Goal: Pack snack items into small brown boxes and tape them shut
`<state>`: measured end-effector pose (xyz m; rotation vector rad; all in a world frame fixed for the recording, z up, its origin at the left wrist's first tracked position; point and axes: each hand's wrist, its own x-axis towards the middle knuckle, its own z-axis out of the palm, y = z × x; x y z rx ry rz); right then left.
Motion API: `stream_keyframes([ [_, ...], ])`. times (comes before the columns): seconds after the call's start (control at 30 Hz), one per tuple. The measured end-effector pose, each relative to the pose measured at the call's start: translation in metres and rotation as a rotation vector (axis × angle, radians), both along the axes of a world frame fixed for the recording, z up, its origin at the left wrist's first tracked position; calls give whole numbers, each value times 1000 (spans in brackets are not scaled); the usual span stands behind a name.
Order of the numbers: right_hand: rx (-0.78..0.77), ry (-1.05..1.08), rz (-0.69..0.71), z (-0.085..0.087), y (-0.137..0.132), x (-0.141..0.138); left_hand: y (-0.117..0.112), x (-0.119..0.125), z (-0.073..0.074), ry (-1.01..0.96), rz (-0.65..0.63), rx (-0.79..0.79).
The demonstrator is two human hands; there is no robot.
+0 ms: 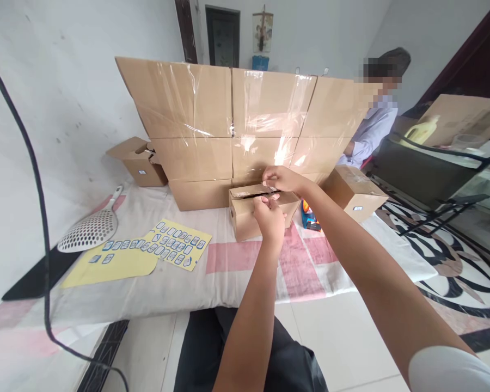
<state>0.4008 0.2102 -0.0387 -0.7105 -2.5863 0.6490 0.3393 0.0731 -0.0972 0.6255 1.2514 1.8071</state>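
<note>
A small cardboard box stands on the cloth, its top flaps nearly closed with a dark gap between them. My left hand is at the front top edge, fingers closed on the front flap of the box. Just above the top, my right hand is curled in a pinch; whatever sits between its fingertips is too small to make out. Behind both hands rises a wall of taped cardboard boxes. An orange and blue item lies right of the small box, partly hidden by my right forearm.
Yellow sheets with small stickers lie at left, near a white perforated skimmer. Labelled boxes stand at left and right. A black cable hangs at left. Another person sits behind the boxes, near a dark chair.
</note>
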Motion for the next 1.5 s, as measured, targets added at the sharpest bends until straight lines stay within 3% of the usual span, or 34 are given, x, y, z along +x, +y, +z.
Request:
stream_keyframes([
  [0.2, 49, 48, -9, -17, 0, -2, -40, -10, -13, -18, 10, -47],
  [0.3, 73, 70, -1, -25, 2, -9, -61, -20, -26, 70, 57, -47],
  [0.4, 79, 92, -4, -28, 4, -13, -68, -32, -33, 221, 148, -15],
  [0.5, 66, 113, -15, -27, 5, -11, -65, -42, -33, 460, 242, 33],
  [0.67, 8, 172, -41, -29, 8, 8, -57, -48, -32, 765, 287, 35],
  [0.77, -145, 326, -63, -35, 9, 21, -52, -47, -34, 1099, 321, 33],
  [0.9, -323, 504, -47, -39, 7, 29, -45, -47, -37, 1400, 233, -65],
  [1.27, -347, 368, -27, -35, 0, 18, -30, -42, -33, 1522, 129, -24],
  [1.5, -207, 297, -111, -38, -4, 12, -33, -35, -40, 1517, 131, -53],
])
